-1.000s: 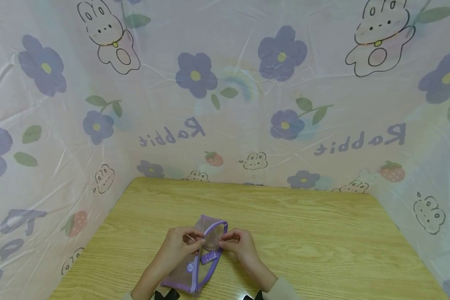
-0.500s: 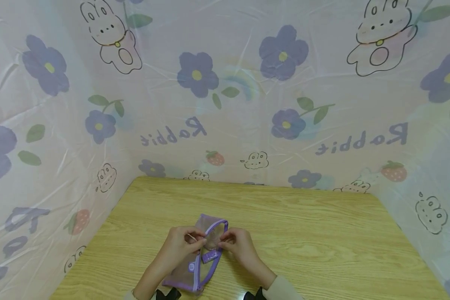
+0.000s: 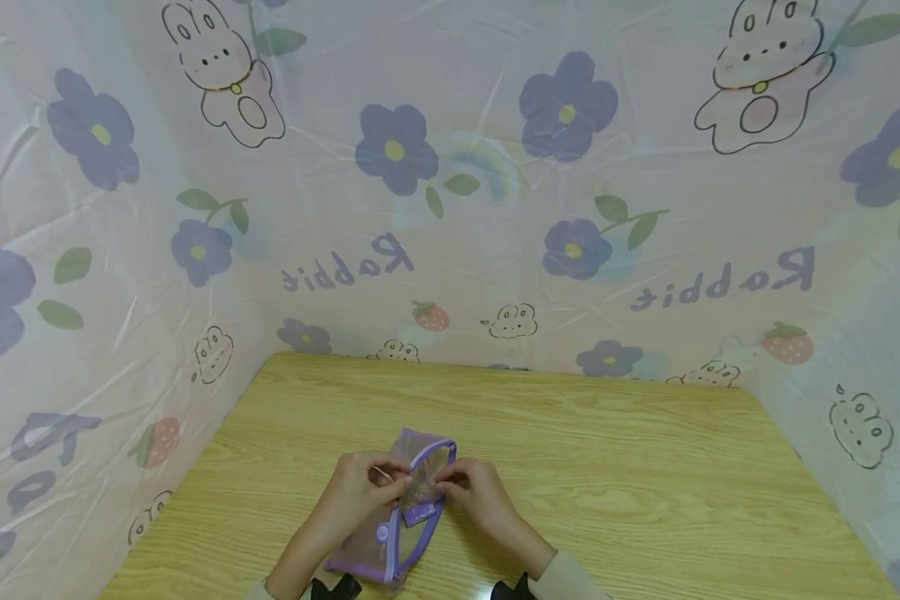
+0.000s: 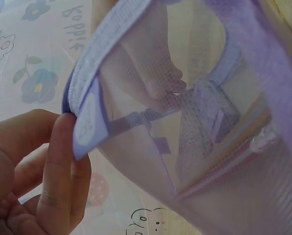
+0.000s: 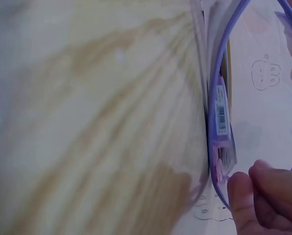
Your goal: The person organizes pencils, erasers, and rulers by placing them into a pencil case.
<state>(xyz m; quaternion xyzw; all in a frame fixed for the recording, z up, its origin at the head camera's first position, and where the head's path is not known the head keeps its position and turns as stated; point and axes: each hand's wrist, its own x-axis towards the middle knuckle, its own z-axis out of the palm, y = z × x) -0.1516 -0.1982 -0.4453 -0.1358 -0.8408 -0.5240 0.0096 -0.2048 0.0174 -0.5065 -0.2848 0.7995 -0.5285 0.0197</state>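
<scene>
A purple mesh zip pencil case (image 3: 360, 542) lies on the table with its mouth spread wide. My left hand (image 3: 356, 492) pinches the near zip edge between thumb and fingers, beside a pale tab (image 4: 91, 122). Across the mouth, my right hand (image 3: 482, 493) has thumb and fingertips together at the opposite edge; exactly what they pinch is partly hidden. Inside sits a small purple box (image 5: 220, 115) with a barcode label. Beside it in the left wrist view are a clear plastic piece (image 4: 192, 147) and thin pencil-like sticks (image 4: 224, 164), blurred through the mesh.
The wood-grain table (image 3: 645, 467) reaches back to a printed cloth (image 3: 480, 217) hung around its sides. Dark straps (image 3: 336, 588) show at the bottom edge near both wrists.
My right fingertips have shifted slightly left over the case's mouth, and the clear piece between the hands looks different in shape. The left hand keeps its place.
</scene>
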